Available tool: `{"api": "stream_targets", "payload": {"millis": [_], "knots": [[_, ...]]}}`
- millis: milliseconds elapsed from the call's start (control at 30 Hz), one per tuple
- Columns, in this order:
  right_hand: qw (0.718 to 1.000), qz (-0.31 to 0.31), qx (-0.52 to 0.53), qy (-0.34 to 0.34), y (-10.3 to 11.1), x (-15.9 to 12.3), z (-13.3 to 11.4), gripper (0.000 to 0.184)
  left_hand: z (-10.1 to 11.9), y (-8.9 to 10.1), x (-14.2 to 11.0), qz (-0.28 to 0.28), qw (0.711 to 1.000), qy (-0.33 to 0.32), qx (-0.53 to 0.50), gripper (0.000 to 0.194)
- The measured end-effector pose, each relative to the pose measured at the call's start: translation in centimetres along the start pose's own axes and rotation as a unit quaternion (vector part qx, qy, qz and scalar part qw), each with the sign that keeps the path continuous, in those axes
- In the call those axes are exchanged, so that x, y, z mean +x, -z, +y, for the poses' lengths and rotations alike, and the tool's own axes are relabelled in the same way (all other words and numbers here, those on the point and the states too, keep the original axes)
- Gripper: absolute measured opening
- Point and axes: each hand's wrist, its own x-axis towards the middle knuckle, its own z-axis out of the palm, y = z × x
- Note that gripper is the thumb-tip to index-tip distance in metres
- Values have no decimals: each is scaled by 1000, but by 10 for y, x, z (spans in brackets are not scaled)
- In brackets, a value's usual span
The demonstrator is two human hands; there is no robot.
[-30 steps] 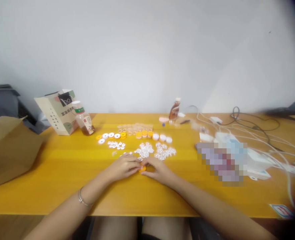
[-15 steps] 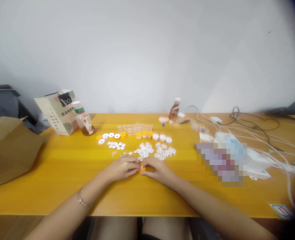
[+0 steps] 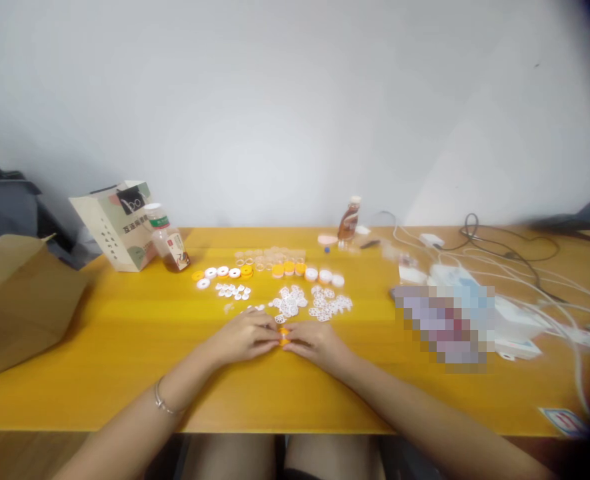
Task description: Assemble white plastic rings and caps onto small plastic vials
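My left hand (image 3: 245, 335) and my right hand (image 3: 313, 341) meet at the middle of the yellow table (image 3: 125, 353), fingertips pinched together on a small orange round part (image 3: 285, 335). Just beyond the hands lie piles of small white lattice discs (image 3: 307, 301) and small white pieces (image 3: 233, 291). Farther back runs a row of white and orange rings and caps (image 3: 269, 271), with clear rings behind them. A bracelet sits on my left wrist.
A paper bag (image 3: 115, 223) and a drink bottle (image 3: 169, 239) stand at the back left. A brown cardboard box (image 3: 19, 300) is on the left edge. Another bottle (image 3: 349, 221) stands at the back. White cables and chargers (image 3: 515, 280) cover the right side.
My hands have stayed over the orange part, with the fingers drawn slightly closer together on it. Nothing else on the table has moved.
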Motion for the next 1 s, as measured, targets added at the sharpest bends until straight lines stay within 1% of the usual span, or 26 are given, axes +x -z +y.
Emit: {"api": "stream_targets", "payload": {"millis": [267,533,733,933,1000], "knots": [[999,-18,11,-29,3,-1,-3,20,0,0,0,4,1000,-9,9,23],[1000,-13,11,-13,2,-1,-3,17,3,2,0,-6,1000,-4,12,23],[999,-20,-42,13,2,-1,-5,18,5,2,0,-8,1000,-9,29,23],[992,-72,-101,23,3,0,-7,21,11,4,0,-5,999,-12,44,21],[991,-77,-106,25,3,1,-8,20,12,3,0,-8,999,-4,45,21]]}}
